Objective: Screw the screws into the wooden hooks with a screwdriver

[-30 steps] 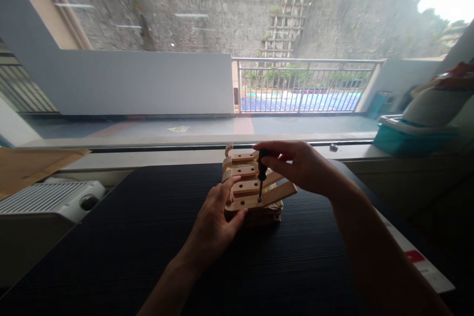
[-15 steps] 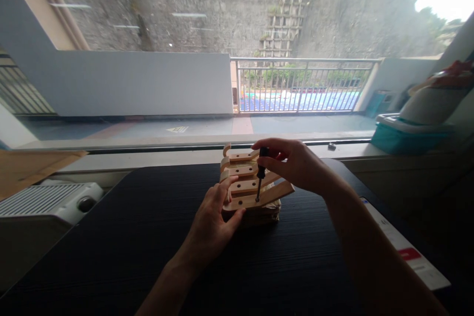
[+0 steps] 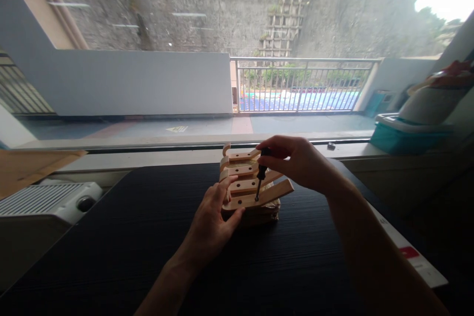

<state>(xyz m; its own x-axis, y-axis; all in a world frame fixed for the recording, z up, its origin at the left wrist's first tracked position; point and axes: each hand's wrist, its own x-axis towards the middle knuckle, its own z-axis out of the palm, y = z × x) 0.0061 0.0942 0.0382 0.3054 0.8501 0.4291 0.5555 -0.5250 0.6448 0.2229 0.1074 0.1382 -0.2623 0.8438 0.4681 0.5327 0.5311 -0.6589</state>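
Far left, past the edge of our dark counter (image 3: 111, 247), we note a white slatted appliance (image 3: 44, 200) with a round knob, and behind it a tan board (image 3: 33, 165) lying by the window sill. Moving in, our left hand (image 3: 213, 222) rests on the counter with the palm down, fingers loosely spread and the thumb pressed to the near left end of the wooden rack (image 3: 252, 190); it steadies the piece rather than gripping it, and nothing is enclosed in it. The wooden rack sits at the middle of the counter toward its far edge, a stack of pale slats stepped upward and away from us, each with small round holes, curved hook ends showing at the top left. Above it, our right hand (image 3: 296, 163) is curled closed around the black handle of a small screwdriver (image 3: 260, 177), held nearly upright with a slight tilt; its thin shaft comes down to a hole in the nearest slat, the tip at or in the hole, we cannot tell which. Right of the forearm, a white strip with a red mark (image 3: 411, 254) lies along the counter's edge. Far right on the sill stands a teal box (image 3: 403, 140) with a pale rounded object on top.
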